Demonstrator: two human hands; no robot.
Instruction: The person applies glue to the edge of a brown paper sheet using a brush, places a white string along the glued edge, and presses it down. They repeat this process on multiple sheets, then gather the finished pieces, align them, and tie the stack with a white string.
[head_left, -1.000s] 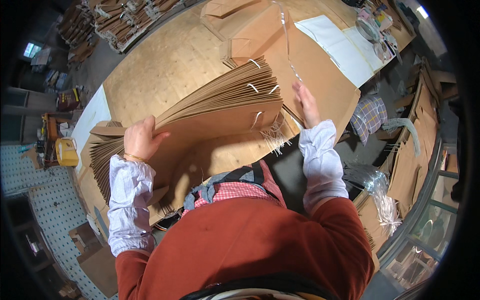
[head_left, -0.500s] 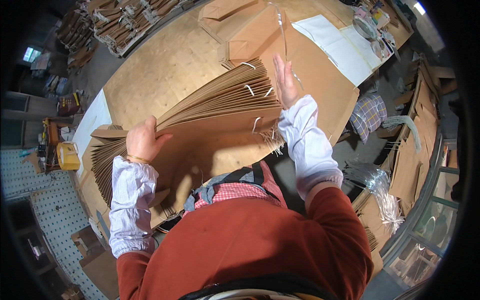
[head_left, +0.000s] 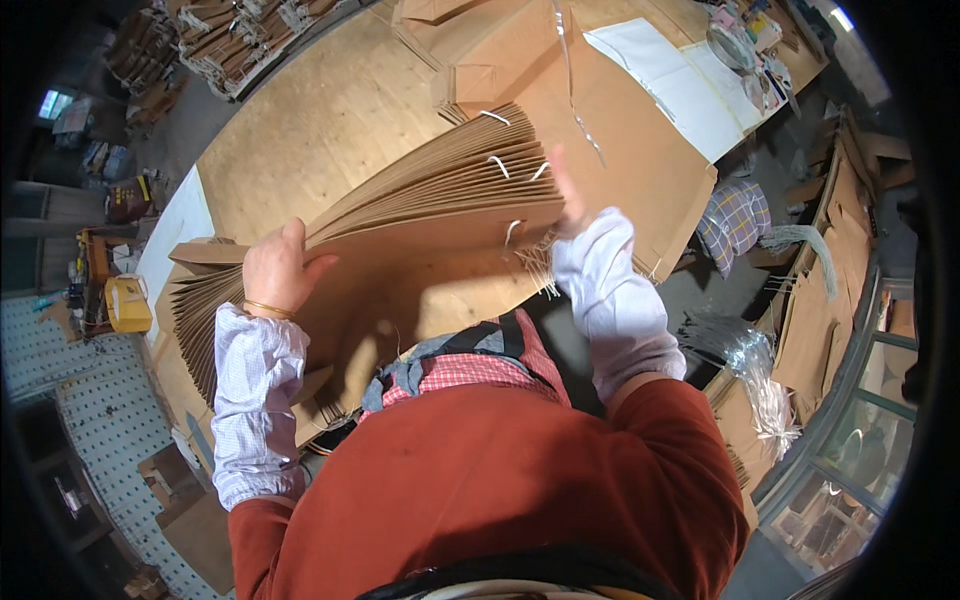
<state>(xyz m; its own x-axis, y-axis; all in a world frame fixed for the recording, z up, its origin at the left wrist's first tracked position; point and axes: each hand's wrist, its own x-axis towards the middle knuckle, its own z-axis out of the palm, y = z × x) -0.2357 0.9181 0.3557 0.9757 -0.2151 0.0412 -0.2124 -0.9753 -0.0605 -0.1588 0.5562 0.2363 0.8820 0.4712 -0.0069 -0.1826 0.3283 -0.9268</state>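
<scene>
A thick fanned stack of brown paper bags [head_left: 440, 175] stands on edge above the table, with white cord handles [head_left: 497, 165] poking out at its right end. My left hand [head_left: 275, 268] is closed round the stack's left part, thumb on the near side and fingers hidden behind. At the stack's right end my right hand [head_left: 570, 200] is held upright and edge-on, fingers stretched, against or very near the bag edges; exact contact I cannot tell. White cord ends [head_left: 540, 268] hang below the stack beside my right wrist.
More flat brown bags [head_left: 630, 120] lie on the wooden table [head_left: 290, 140], with a white sheet [head_left: 660, 90] at the far right. Bundles of clear strips [head_left: 755, 375] and brown cardboard [head_left: 815, 330] are to the right. A yellow container [head_left: 127, 305] stands at the left.
My right hand has moved slightly down and turned edge-on at the bag ends. My left hand and the stack's left part have shifted a little left.
</scene>
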